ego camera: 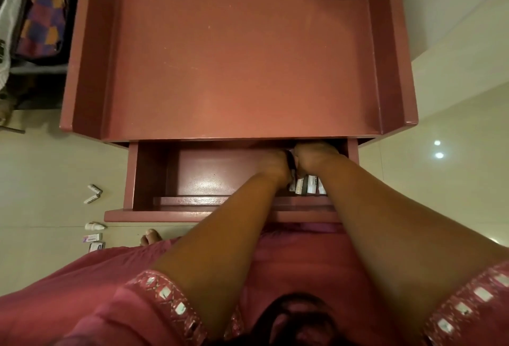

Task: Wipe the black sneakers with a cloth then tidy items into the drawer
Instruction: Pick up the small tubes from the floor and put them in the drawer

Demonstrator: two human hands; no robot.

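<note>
Small boxes (307,184) in drawer (154,175)

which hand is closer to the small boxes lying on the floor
Left. The left hand is in the open drawer, on the side toward the small boxes on the floor. The right hand is beside it, farther from them, toward the drawer's right wall.

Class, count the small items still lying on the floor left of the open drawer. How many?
5: two tubes beside the drawer, then a white bottle and two boxes nearer the person. More may be hidden.
</note>
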